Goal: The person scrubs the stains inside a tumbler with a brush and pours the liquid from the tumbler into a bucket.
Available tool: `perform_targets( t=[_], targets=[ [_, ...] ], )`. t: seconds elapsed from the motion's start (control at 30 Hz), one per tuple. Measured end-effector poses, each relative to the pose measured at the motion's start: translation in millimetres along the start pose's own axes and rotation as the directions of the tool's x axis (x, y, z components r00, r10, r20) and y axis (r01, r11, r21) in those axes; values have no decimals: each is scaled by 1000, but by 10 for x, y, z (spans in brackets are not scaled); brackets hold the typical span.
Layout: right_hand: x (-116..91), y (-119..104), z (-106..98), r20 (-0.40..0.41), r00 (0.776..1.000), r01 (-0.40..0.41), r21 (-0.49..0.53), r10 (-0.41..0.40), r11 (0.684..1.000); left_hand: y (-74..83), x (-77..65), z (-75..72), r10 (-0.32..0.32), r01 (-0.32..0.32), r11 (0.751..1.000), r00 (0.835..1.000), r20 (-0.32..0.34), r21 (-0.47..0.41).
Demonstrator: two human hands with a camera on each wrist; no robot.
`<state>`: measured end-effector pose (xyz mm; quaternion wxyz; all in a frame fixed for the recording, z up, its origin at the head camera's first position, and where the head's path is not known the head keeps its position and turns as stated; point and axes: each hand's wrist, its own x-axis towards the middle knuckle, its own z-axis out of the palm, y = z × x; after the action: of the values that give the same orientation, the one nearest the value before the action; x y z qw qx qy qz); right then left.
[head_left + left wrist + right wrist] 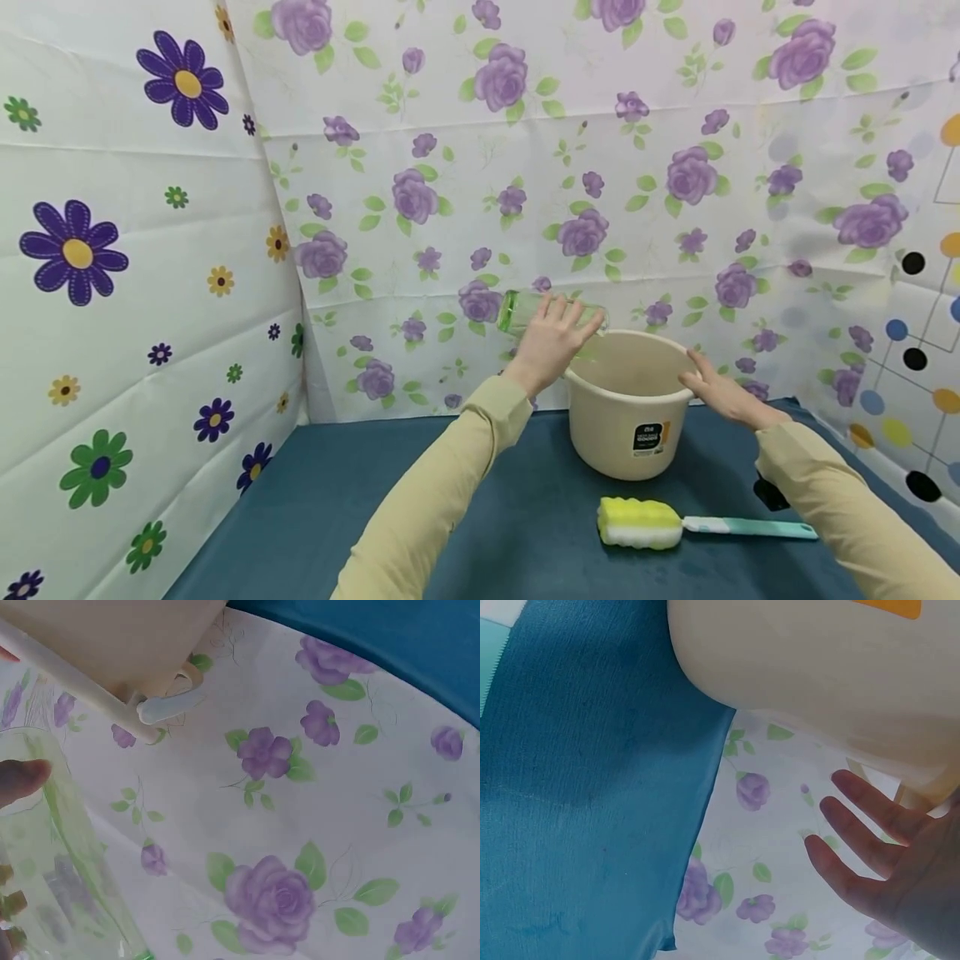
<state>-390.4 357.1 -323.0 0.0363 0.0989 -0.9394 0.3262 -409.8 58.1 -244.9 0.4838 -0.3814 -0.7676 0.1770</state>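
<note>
My left hand [551, 337] grips a clear green cup [512, 311], tipped nearly level with its mouth toward a cream plastic bucket [626, 437]. The cup's mouth end is at the bucket's left rim. In the left wrist view, a thumb lies across the cup [82, 847] near its mouth and the other fingers wrap its side. My right hand [727, 396] holds the bucket's right rim. Three of its fingers [859, 874] spread below the rim outside the bucket in the right wrist view; its thumb is out of that frame. The bucket stands upright.
A sponge brush [641, 523] with a yellow and white head and teal handle lies in front of the bucket on the blue-covered table [360, 492]. A pale bail handle end [169, 705] sticks out by the bucket's rim. Flower-printed sheets [420, 275] hang close behind.
</note>
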Motion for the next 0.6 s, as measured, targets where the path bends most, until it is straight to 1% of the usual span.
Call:
perform_targets(
  t=[0.1, 0.17, 0.27, 0.37, 0.43, 0.5, 0.53, 0.6],
  targets=[
    [-4, 3, -9, -3, 1000, 2, -6, -2, 1000, 26, 48, 12, 81, -76, 993, 996, -49, 86],
    [-2, 0, -6, -1, 1000, -1, -3, 1, 1000, 36, 58, 8, 126, -116, 985, 990, -66, 129],
    [2, 0, -6, 1, 1000, -7, -4, 7, 1000, 48, 59, 1, 170, -157, 974, 983, -68, 166],
    [4, -5, -7, -1, 1000, -7, -7, 7, 1000, 54, 41, -2, 190, -179, 968, 981, -49, 176],
    [3, -8, -7, -2, 1000, -5, -8, 5, 1000, 52, 21, 0, 187, -177, 971, 981, -44, 163],
    [0, -9, -9, -1, 1000, -3, -5, 3, 1000, 47, -6, -1, 158, -151, 980, 986, -49, 131],
    [-3, -8, -10, 0, 1000, -1, -5, 1, 1000, 43, -23, -2, 131, -125, 987, 990, -60, 105],
    [-4, -8, -13, 1, 1000, 0, -6, 0, 1000, 30, -68, -17, 52, -50, 998, 997, -65, 31]
  ],
)
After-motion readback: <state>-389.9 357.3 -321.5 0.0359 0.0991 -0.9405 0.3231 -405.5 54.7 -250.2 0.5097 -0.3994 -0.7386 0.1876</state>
